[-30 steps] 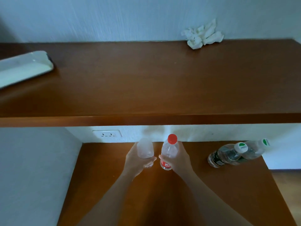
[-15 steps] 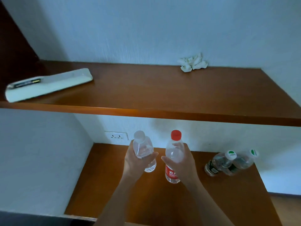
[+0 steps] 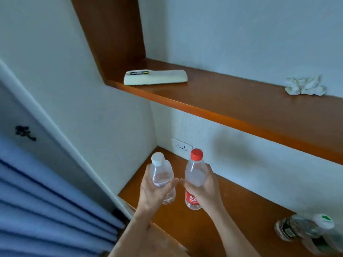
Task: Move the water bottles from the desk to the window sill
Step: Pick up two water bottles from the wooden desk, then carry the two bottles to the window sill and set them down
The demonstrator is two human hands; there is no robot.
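My left hand (image 3: 154, 191) grips a clear white-capped bottle (image 3: 160, 173) around its middle, held upright above the brown desk (image 3: 232, 219). My right hand (image 3: 204, 188) grips a red-capped bottle (image 3: 194, 175) with a red label, also upright and lifted, close beside the first. Two more bottles (image 3: 306, 230) with green-marked white caps lie on the desk at the lower right, partly cut off by the frame edge. No window sill is identifiable in view.
A wooden shelf (image 3: 232, 101) runs above the desk, carrying a white flat object (image 3: 156, 77) and a crumpled white tissue (image 3: 304, 86). A wall socket (image 3: 181, 145) sits behind the bottles. A blue pleated curtain (image 3: 46, 201) hangs at the left, beside the white wall.
Both hands have lifted the two bottles off the desk. The view has swung left and up, bringing the curtain and side wall into sight.
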